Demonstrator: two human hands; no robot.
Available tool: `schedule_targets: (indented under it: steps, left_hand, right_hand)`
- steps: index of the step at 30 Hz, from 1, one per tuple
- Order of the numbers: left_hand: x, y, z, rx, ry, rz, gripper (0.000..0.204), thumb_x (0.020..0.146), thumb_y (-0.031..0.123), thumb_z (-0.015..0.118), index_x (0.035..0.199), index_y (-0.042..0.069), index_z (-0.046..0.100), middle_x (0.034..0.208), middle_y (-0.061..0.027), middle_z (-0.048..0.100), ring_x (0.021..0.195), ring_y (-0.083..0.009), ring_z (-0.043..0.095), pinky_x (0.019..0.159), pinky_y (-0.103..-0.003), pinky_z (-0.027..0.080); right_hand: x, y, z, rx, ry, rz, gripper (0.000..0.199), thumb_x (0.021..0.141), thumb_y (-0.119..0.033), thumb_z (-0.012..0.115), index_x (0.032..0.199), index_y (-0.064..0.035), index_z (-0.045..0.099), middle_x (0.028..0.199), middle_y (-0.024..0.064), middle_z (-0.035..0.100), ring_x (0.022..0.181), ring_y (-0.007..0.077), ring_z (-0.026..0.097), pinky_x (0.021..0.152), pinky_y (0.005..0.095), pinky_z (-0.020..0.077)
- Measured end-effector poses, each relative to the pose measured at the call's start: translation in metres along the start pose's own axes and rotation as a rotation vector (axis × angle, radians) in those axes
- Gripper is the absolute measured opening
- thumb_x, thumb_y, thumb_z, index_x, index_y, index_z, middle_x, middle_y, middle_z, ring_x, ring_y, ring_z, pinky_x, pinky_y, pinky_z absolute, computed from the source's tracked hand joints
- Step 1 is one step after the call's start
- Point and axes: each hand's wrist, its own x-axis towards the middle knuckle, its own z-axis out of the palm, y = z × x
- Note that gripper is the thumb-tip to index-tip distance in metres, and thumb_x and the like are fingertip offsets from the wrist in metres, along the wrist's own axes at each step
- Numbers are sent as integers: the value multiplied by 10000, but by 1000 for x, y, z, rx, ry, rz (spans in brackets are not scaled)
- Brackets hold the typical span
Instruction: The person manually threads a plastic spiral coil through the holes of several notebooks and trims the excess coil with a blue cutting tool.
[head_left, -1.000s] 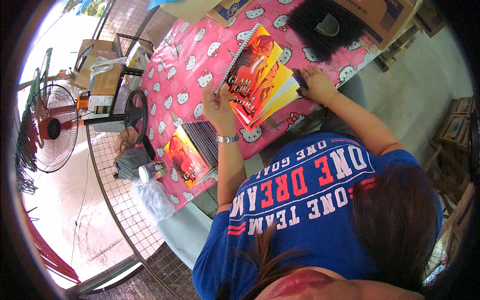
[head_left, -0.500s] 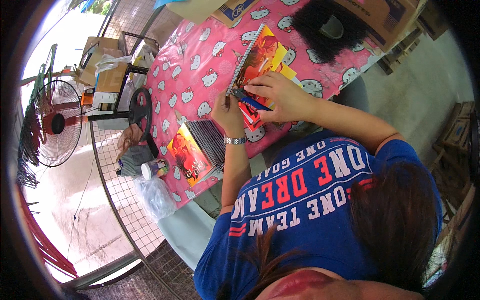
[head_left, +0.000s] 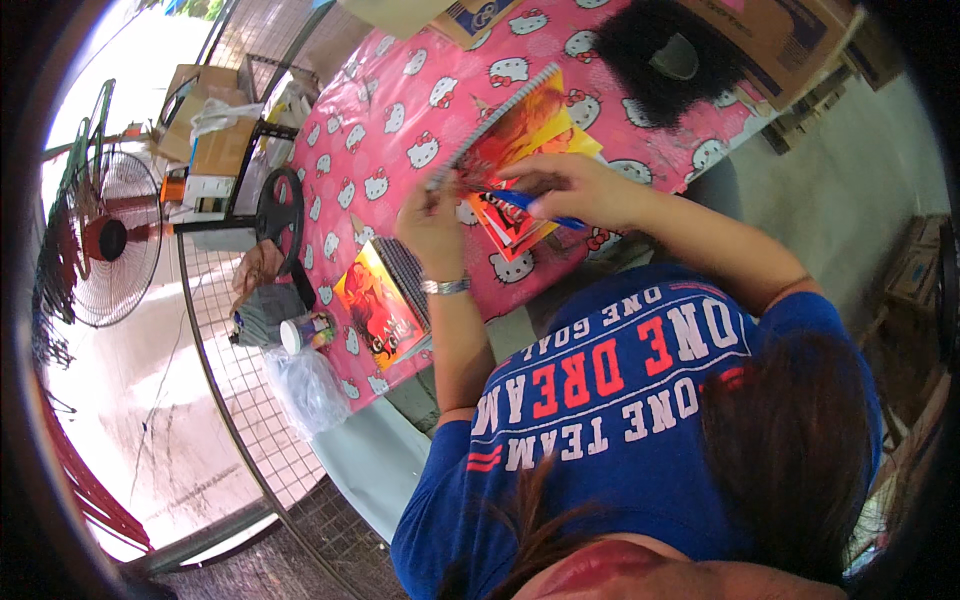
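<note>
A spiral notebook (head_left: pixel 522 128) with a red and yellow cover lies slantwise on the pink table, its coil along the upper left side. The near end of that coil is pinched by my left hand (head_left: pixel 432 225), which wears a metal watch on the wrist. My right hand (head_left: pixel 585 190) is closed around blue-handled pliers (head_left: pixel 515 198), whose jaws point toward the left fingers. Blur hides whether the jaws touch the coil. Left of my left forearm rests a stack of similar spiral notebooks (head_left: pixel 378 312). Red-covered sheets (head_left: pixel 512 232) show below the pliers.
The table (head_left: pixel 375 215) has a patterned pink cover. A black bristly object (head_left: pixel 650 70) and cardboard boxes (head_left: pixel 765 45) sit at the far right. On the left are a lidded jar (head_left: pixel 292 337), a plastic bag (head_left: pixel 308 390) and a standing fan (head_left: pixel 115 240).
My left hand has shifted left, and the notebook has swung clockwise with its coil end. The pliers have tipped flatter, and the right hand has moved slightly right.
</note>
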Motion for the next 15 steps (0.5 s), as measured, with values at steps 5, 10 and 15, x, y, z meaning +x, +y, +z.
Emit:
schedule_targets:
  steps: [5,10,15]
  left_hand:
    - [49,17,-132,-74,95,378,123,822,44,606,929,-13,623,876,-80,634,798,-176,605,727,-313,495]
    - [70,-23,-166,443,21,309,171,817,125,505,859,22,634,814,-148,626,837,-321,591,773,-401,447]
    - [42,-120,-136,637,-371,-108,326,819,139,589,1139,81,597,1044,-190,666,1008,-352,627,861,-452,482]
  right_hand:
    - [-37,22,-66,-137,220,-177,581,759,-97,658,1315,-17,514,1255,121,592,1176,212,557,1046,357,399]
    - [-49,85,-123,-1065,438,154,537,765,-214,678,1257,-45,544,1116,214,634,1047,361,614,912,413,485]
    - [-11,72,-135,-1311,325,368,414,819,-331,621,1112,-37,604,1049,213,641,993,383,616,847,476,503]
